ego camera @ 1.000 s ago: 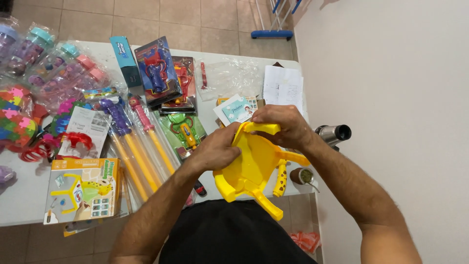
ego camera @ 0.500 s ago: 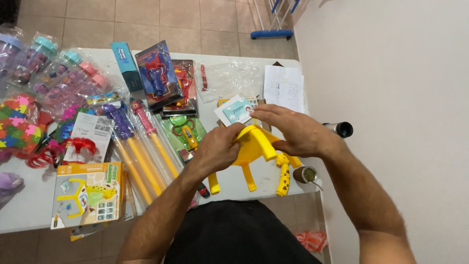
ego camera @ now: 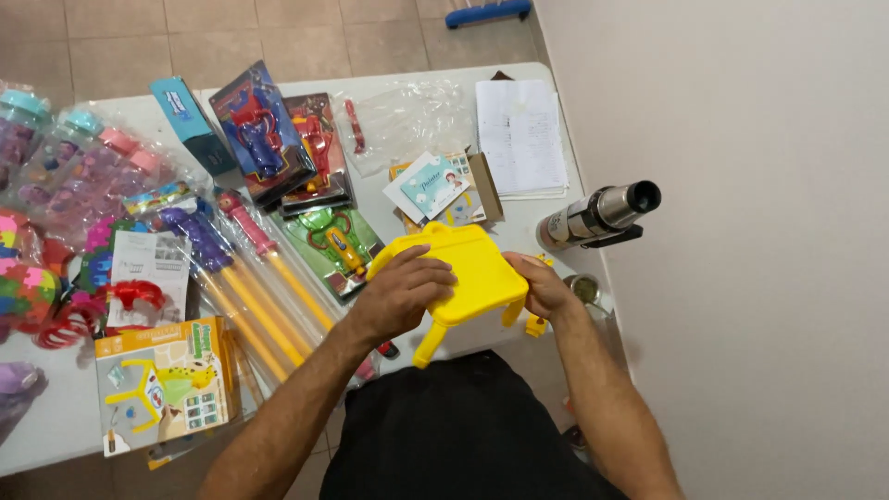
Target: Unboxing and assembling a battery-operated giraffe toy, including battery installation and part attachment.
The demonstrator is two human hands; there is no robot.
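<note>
Landmark: the yellow plastic toy table (ego camera: 468, 273), held over the near edge of the white table (ego camera: 519, 56), in front of the person's lap.
Far left of it: bagged toys in pink, purple and teal wrap (ego camera: 83, 167), and a bright foam puzzle ball (ego camera: 23, 278).
Left and nearer than it: an orange carton picturing a small yellow table (ego camera: 162, 384), lying flat.
Just left of it: long yellow-barrelled water squirters in clear sleeves (ego camera: 245, 287), side by side, running diagonally.
Left and beyond it: a teal box (ego camera: 190, 120) and carded toy launchers in red and blue (ego camera: 264, 130); a green carded one (ego camera: 333, 241) lies close to its left edge.
Left hand (ego camera: 403, 296): fingers curled over the top panel's left edge, thumb hidden; closed on the toy table.
Toy table itself: flat top tilted up toward the camera, legs pointing down and toward the person; one leg (ego camera: 431, 344) pokes out below the left hand.
Right hand (ego camera: 546, 287): fingers wrapped on the right edge of the panel, holding it; fingertips hidden behind it.
Handling, as a judgement: light, stiff moulded plastic, smooth and slightly slippery; the slim legs look like the weak part, so the panel edges are the safest hold.
Beyond it: an open small card box with leaflets (ego camera: 440, 190), a clear plastic bag (ego camera: 407, 116), white paper sheets (ego camera: 520, 134).
Right of it: a steel flask (ego camera: 602, 215) lying on its side at the white table's edge.
</note>
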